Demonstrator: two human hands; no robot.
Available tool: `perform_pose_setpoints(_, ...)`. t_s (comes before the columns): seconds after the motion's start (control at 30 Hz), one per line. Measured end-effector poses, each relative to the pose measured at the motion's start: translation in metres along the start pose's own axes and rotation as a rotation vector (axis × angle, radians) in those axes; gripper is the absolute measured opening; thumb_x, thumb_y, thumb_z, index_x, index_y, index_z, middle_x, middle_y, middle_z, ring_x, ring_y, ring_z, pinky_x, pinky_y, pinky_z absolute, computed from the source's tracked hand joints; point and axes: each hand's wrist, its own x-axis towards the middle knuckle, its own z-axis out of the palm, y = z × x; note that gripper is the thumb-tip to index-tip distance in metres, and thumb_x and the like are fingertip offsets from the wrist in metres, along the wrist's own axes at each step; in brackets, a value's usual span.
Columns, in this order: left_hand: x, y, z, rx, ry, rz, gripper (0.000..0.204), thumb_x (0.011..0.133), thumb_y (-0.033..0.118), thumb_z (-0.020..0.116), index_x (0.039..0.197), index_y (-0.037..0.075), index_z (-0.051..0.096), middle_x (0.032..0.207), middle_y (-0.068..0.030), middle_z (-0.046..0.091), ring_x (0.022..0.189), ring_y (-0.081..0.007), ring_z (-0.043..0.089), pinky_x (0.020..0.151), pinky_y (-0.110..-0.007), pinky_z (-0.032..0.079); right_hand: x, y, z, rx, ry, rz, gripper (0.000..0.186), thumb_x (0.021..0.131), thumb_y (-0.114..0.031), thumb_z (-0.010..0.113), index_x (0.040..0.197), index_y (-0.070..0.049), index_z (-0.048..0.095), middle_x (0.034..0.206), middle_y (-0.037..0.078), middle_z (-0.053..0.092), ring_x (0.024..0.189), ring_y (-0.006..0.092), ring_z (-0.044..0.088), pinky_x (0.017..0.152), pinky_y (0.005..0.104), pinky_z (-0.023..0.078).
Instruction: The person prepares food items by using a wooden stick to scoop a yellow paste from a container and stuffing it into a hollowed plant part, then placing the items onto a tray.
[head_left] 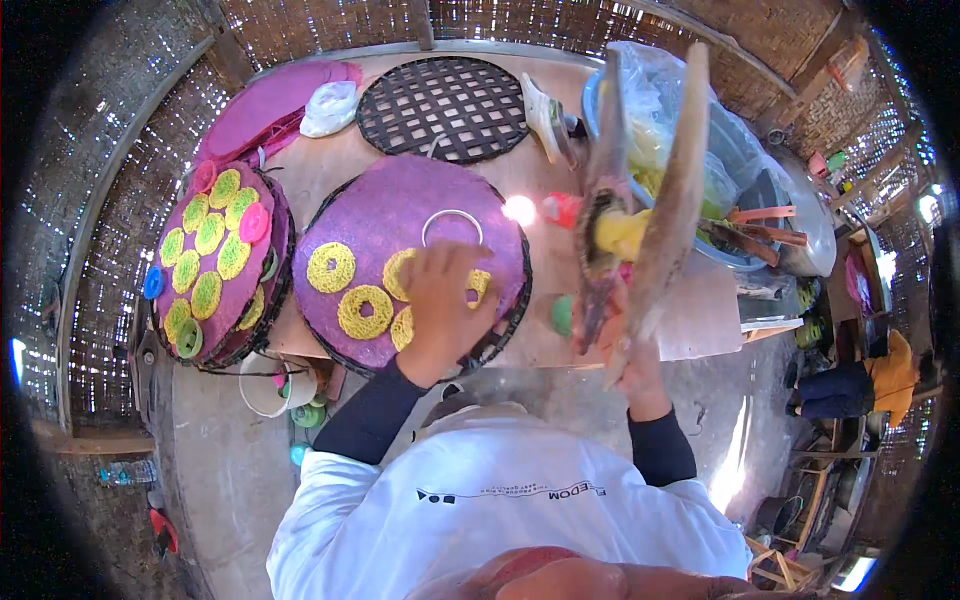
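My left hand (448, 300) reaches over the round purple mat (365, 205), its bent fingers on the lower edge of a thin metal ring (452, 214). Several yellow lacy rings (365, 312) lie on the mat beside and partly under that hand. My right hand (630, 365) grips a wooden hinged press (672, 180), two long boards held upright with a yellow mass (620, 232) between them. A green object (561, 315) and a red one (562, 208) lie by the press, partly hidden.
At left, another mat (200, 250) carries several yellow-green rings. Behind are pink sheets (250, 115), a white bag (328, 108) and a black woven tray (440, 72). A blue basin (765, 200) holds plastic bags. A bucket (258, 395) stands below. A person in orange (885, 375) is at far right.
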Motion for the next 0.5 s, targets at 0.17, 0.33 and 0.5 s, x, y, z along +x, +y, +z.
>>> perform_pose_setpoints(0.17, -0.039, 0.016, 0.05, 0.266, -0.312, 0.125, 0.033, 0.067, 0.028, 0.061, 0.093, 0.008, 0.056, 0.095, -0.0102, 0.048, 0.096, -0.0284, 0.043, 0.08, -0.043, 0.03, -0.023, -0.015, -0.016, 0.019, -0.053, -0.205, 0.061, 0.069, -0.03, 0.066, 0.117, -0.001, 0.042, 0.098, 0.012, 0.056, 0.082, 0.0194, 0.056, 0.069, 0.0312, 0.046)
perform_pose_setpoints(0.33, -0.056, 0.014, 0.08, 0.422, -0.204, 0.019, 0.033, 0.065, 0.025, 0.061, 0.093, 0.009, 0.054, 0.092, -0.0091, 0.046, 0.093, -0.0267, 0.042, 0.078, -0.042, 0.031, -0.053, -0.009, -0.036, -0.061, -0.094, -0.145, 0.065, 0.069, -0.036, 0.065, 0.116, 0.0, 0.042, 0.088, 0.009, 0.056, 0.077, 0.0169, 0.054, 0.064, 0.0286, 0.044)
perform_pose_setpoints(0.5, -0.066, 0.023, 0.089, 0.58, -0.187, -0.025, 0.025, 0.07, 0.025, 0.056, 0.089, 0.008, 0.056, 0.099, -0.0097, 0.048, 0.098, -0.0254, 0.043, 0.082, -0.042, 0.031, -0.069, -0.011, -0.055, -0.029, -0.085, -0.11, 0.062, 0.069, -0.034, 0.064, 0.115, 0.001, 0.042, 0.089, 0.01, 0.056, 0.078, 0.0169, 0.055, 0.066, 0.0293, 0.045)
